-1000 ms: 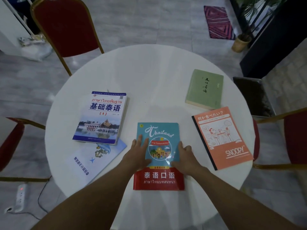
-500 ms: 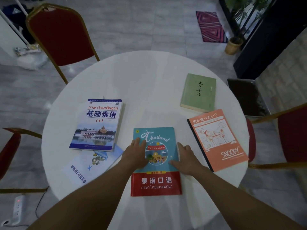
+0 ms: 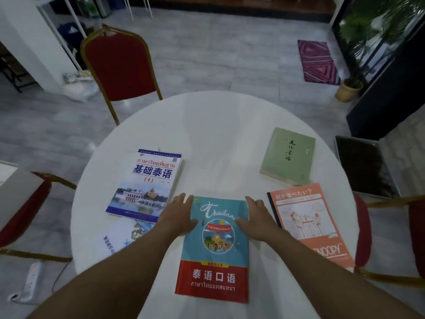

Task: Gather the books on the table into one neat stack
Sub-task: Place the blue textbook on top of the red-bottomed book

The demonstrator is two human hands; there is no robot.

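Both hands lie flat with straight fingers, clasping nothing: the left hand rests along the left edge of the teal-and-red book and the right hand along its right edge, each thumb lapping onto the cover. That book sits face up at the near middle of the round white table, squared to the person, so it looks like the chosen base of the stack. Whether any fingertip is tucked under an edge is hard to tell from above. To do this step well, press the two sides evenly so the book slides straight rather than twisting, and leave it a little back from the near rim. The other books are apart from it: a blue-and-white textbook to the left, lying partly over a white booklet; an orange notebook just beside the right hand; a green book farther back on the right. Bringing the wider textbook in early probably gives a steadier pile, with spines lined up on one side.
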